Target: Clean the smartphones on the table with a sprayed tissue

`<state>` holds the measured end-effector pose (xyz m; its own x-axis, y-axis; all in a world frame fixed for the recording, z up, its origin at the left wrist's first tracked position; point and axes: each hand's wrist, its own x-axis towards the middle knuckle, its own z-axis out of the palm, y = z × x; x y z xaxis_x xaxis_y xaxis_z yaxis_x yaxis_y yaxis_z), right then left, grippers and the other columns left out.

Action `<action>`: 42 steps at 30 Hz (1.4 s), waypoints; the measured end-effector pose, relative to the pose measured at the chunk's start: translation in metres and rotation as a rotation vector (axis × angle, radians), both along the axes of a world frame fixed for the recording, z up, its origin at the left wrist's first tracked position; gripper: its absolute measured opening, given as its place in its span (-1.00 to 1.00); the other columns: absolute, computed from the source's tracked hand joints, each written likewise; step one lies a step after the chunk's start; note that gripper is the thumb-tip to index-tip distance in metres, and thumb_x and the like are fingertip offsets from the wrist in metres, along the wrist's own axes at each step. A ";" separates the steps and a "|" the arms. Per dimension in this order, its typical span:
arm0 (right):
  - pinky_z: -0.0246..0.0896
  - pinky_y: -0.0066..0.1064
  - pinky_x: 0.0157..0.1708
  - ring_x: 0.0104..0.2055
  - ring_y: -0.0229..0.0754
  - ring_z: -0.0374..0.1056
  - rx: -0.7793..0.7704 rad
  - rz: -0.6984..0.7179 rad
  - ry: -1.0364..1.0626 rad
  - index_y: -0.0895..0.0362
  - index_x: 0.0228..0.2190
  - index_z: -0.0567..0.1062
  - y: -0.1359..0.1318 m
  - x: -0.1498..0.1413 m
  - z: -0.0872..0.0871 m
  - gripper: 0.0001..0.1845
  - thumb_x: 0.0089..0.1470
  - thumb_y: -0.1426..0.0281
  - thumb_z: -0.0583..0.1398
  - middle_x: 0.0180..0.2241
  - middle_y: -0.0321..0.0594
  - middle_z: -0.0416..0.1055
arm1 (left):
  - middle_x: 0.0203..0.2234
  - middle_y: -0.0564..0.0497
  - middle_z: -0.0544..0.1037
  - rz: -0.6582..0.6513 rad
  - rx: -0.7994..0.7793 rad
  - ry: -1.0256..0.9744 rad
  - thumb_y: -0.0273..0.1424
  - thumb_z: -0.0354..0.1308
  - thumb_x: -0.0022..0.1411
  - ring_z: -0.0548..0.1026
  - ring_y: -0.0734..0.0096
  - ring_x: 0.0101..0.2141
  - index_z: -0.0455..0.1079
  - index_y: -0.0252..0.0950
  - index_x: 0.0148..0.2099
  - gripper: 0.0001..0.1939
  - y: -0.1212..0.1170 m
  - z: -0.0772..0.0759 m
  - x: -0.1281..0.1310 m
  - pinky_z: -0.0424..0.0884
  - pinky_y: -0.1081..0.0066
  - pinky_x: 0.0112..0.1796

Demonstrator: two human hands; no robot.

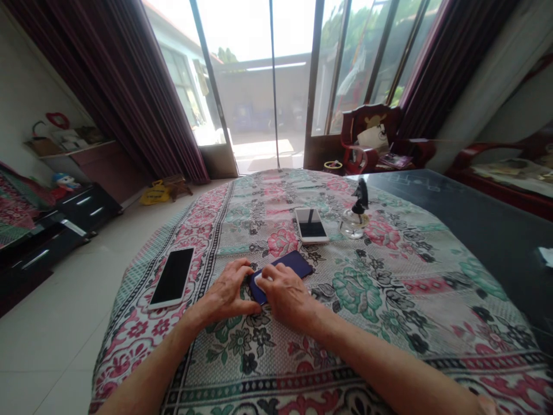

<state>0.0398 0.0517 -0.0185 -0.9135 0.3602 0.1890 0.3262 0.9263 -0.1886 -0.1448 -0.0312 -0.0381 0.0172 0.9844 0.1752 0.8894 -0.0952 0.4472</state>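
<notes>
A dark blue smartphone (298, 264) lies flat on the patterned tablecloth, its plain back apparently facing up. My left hand (225, 291) grips its left end, with the thumb at the near edge and the fingers at the far one. Closed over the phone's left half, my right hand (285, 291) presses a small white pad or cloth (260, 280) against the surface. Most of that white piece is hidden under my fingers. Just beyond the phone is a white tablet-like phone (311, 225), screen up. Another white-framed phone (173, 278) with a black screen lies left of my left hand.
A clear spray bottle (355, 219) with a black nozzle stands on the tablecloth (389, 311) at the back right. A dark tabletop (475, 230) extends on the right. Beyond are a wooden chair (371, 138), a yellow bag (156, 192) on the floor and glass doors.
</notes>
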 end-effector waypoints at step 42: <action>0.05 -0.32 -0.14 -0.14 -0.06 0.20 0.110 -0.416 -0.036 0.18 -0.28 0.46 0.046 0.022 0.003 -0.81 0.12 0.52 0.06 -0.17 -0.04 0.34 | 0.05 -0.17 0.30 0.032 0.004 -0.052 -0.15 0.40 -0.15 0.24 0.01 0.12 0.32 -0.30 -0.06 -0.37 0.001 0.001 -0.006 0.25 0.10 0.10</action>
